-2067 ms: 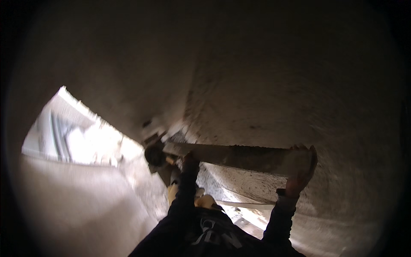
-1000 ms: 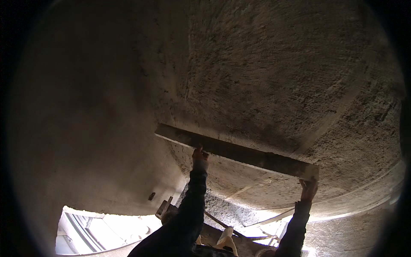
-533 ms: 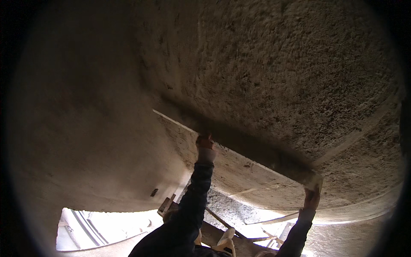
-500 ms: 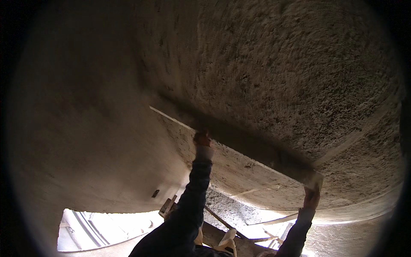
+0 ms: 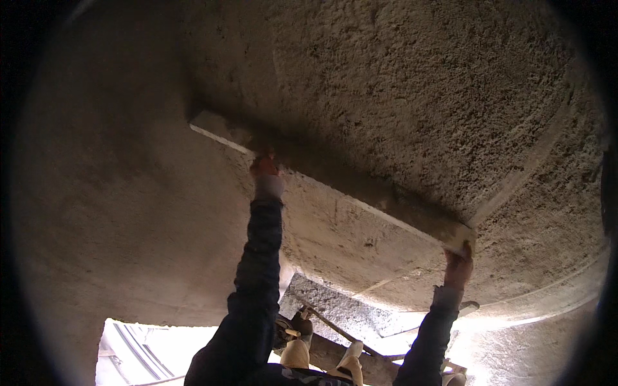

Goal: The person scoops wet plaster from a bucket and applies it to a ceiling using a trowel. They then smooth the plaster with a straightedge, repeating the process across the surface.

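A long, flat straightedge (image 5: 367, 201) lies slantwise against a rough plaster surface (image 5: 438, 116), its left end higher in the picture than its right. Toward its left end, my left hand (image 5: 265, 167) is closed on the lower edge, somewhat blurred. My right hand (image 5: 459, 262) grips the right end, thumb up against the bar's pale face. Both arms, in dark sleeves, reach up from the lower edge. Below and left of the bar the plaster (image 5: 129, 225) looks smoother; above and right it is coarse and pitted.
A bright opening (image 5: 151, 347) is at the lower left. Near my body are a plank (image 5: 380, 368), a thin dark bar (image 5: 335, 329) and pale shoe-like shapes (image 5: 349, 363). A curved ridge (image 5: 515, 183) crosses the plaster at right.
The straightedge has moved up and to the left across the plaster with both hands still on it. My left hand has travelled farther than my right.
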The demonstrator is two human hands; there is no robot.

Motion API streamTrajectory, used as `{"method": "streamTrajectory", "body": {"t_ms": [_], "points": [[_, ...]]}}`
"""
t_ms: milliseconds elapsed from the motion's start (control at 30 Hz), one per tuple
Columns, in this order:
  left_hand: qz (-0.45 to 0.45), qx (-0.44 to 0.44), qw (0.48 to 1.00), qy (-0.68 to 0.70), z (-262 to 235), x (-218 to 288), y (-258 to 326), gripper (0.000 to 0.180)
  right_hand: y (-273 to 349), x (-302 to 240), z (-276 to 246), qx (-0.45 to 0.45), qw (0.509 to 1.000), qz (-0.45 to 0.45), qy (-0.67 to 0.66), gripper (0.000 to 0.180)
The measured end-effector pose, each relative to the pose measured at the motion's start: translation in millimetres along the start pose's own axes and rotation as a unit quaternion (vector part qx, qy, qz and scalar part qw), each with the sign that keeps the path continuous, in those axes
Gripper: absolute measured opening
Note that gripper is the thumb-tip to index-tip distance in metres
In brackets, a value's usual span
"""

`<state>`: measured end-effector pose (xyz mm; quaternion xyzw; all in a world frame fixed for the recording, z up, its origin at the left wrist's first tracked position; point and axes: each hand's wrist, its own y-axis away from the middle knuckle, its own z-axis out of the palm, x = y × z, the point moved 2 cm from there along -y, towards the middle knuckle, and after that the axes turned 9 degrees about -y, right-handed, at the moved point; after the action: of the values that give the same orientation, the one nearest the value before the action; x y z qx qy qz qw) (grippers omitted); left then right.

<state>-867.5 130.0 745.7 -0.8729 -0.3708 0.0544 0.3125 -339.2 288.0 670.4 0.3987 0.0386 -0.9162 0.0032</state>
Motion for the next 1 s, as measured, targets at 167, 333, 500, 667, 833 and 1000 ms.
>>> {"method": "streamTrajectory", "body": {"t_ms": [167,333,500,667,833,1000], "points": [[-0.175,-0.065,0.925,0.332,91,43,90,0.019,1,-44,-70,0.02,1.0,0.002,0.019,0.05],[-0.454,-0.142,0.568,0.672,127,124,173,0.019,-17,-78,-175,0.026,0.977,-0.043,0.205,0.058],[-0.471,-0.075,0.551,0.684,176,105,215,0.015,-17,-56,-154,0.015,0.99,-0.009,0.14,0.056],[-0.356,-0.059,0.536,0.764,82,127,135,0.022,-15,-78,-137,0.066,0.979,-0.071,0.179,0.057],[-0.373,-0.02,0.559,0.741,59,82,83,0.017,-5,-61,-58,0.049,0.998,0.002,0.032,0.057],[-0.325,-0.021,0.692,0.644,34,82,85,0.011,0,-56,-62,0.056,0.995,-0.005,0.08,0.058]]}}
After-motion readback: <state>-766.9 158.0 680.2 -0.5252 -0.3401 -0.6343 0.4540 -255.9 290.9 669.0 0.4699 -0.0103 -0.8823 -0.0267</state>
